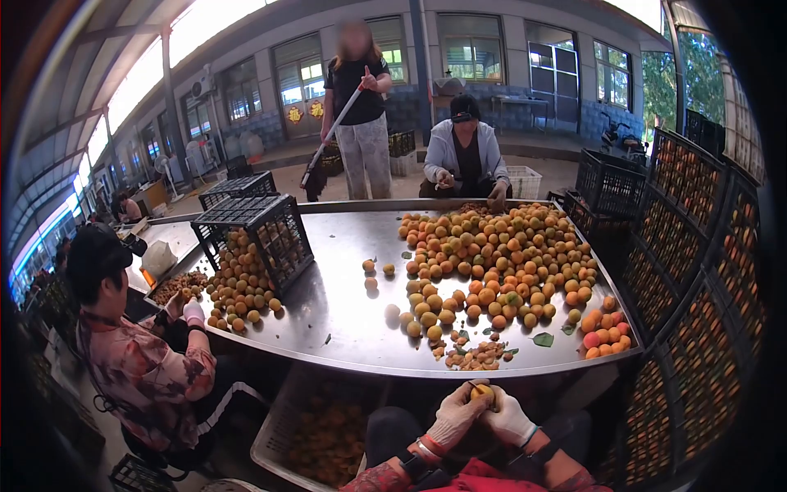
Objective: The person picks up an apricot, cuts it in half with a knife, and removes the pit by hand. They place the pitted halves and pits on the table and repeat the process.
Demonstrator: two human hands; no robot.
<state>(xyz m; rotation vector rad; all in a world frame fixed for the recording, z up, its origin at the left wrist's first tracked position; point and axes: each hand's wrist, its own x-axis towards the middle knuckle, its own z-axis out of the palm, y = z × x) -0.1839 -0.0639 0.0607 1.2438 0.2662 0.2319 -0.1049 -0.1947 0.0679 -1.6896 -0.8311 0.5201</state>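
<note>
Item: apricot (482,394), one pc, near edge of scene, below the rim of the surface (344,328), in front of your lap.

Left to right:
- Crate (311,430), near left, under the surface edge; holds fruit, looks like cut pcs, too dim to tell.
- Your left hand (455,418), gloved, fingers (467,403) curled up and round the fruit's left side, pinching it.
- Apricot: small, orange-yellow, round. Judged light; skin smooth, flesh soft when ripe, bruises easy. A thin dark line at its top, poss. a blade or stem – can't tell.
- Your right hand (508,420), gloved, fingers pressed tog. against the fruit's right side, touching the left hand.

Handling: you'd do best to grip across the widest part w/ fingertips either side, light pressure only; squeeze hard and it'll likely dent or split. Gloves should help vs. juice slip.

Others on the surface, far of your hands: pile of pits/scraps (479,357) just past the rim; big heap of apricots (500,262) centre-right; tipped black crate (258,234) spilling fruit, far left. Co-workers seated at left and far side; one person stands far back w/ a stick.
</note>
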